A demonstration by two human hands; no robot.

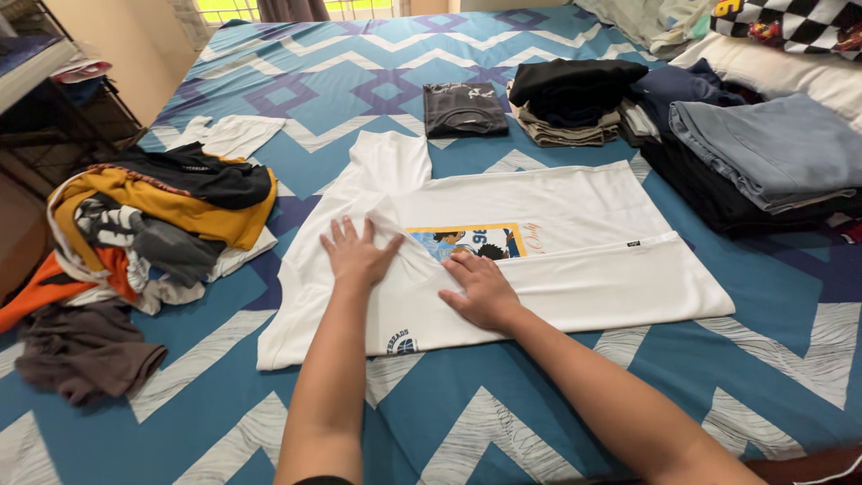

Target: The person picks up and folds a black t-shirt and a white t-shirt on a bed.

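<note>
Pressing both palms flat on the white t-shirt (503, 251), you hold nothing in a grip. Your left hand (357, 254) lies with fingers spread wide, flat on the folded-over edge near the sleeve side. Your right hand (482, 289) also lies open and flat, just beside the left, on the lower folded panel under the printed picture. The shirt lies spread across the middle of the bed (431, 422), on the blue zigzag cover, one long side already turned in over the print.

Risk, as I judge it: neither hand pinches cloth, so the folded flap could slide or spring open if you lift off too fast. The fabric is creased between your hands; pushing outward could drag the whole shirt on the cover and skew the fold.

Left of you, a heap of unfolded clothes (153, 224) sits near the shirt's sleeve; a wide sweep could snag it. A brown garment (85, 350) lies nearer, at the bed edge.

Farther off: a folded dark shirt (464, 108), a small stack of dark and tan clothes (566, 99), and folded jeans (763, 148) on a dark pile at right, well apart from your hands.
</note>
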